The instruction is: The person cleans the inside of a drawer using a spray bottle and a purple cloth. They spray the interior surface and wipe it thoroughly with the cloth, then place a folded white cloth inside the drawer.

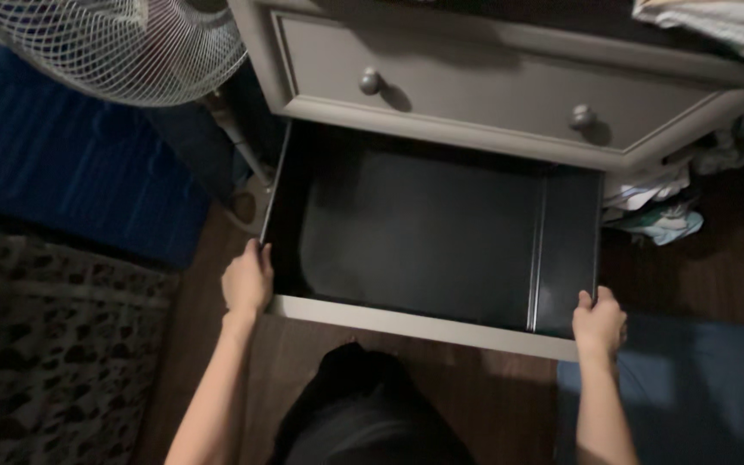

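1. Your left hand (247,280) clasps the near-left corner of the pulled-out grey wooden drawer (424,329), fingers curled over the side rim.
2. Your right hand (598,320) grasps the near-right corner the same way, fingers wrapped over the front edge.
3. The drawer stands wide open below the shut grey upper drawer with two round knobs (475,86); its dark interior looks bare, with a thin divider strip (540,250) near the right side.
4. Judged risk: pulled unevenly, the drawer could skew and jam on its runners, or slip out and drop toward your knees.
5. Judged risk: pushed in, it could pinch the fingers hooked over the rims against the frame.
6. The white wire-caged fan (122,47) stands far left, and crumpled cloths (660,211) lie right of the drawer.
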